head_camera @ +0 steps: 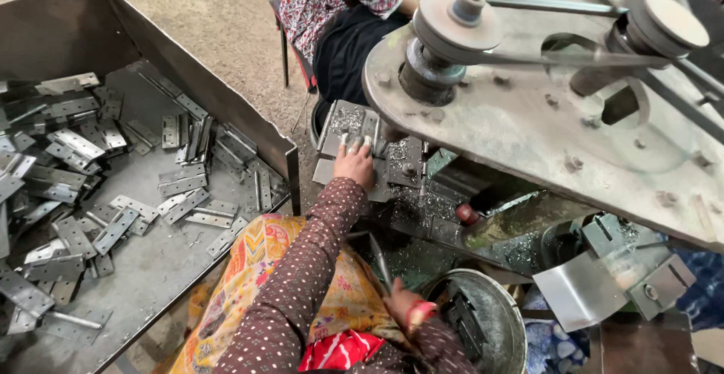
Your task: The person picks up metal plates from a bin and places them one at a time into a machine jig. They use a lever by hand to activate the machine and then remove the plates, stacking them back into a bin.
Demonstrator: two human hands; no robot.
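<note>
While the machine plate (528,125) hides its fingertips, left hand (354,164) presses a hinge (343,129).

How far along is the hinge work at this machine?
Done: dark pieces lie in the round metal tub. In hand: the left hand presses a hinge plate at the machine; the right hand grips a lever. Left: many hinges fill the metal bin.

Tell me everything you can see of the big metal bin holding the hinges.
The metal bin is a large open box of dull grey sheet steel with slanted walls, standing on the floor left of the person. Flat metal hinges lie loose across its bottom, heaped thickest at the left. Its near right edge sits by the person's patterned lap; neither hand touches it.
</note>
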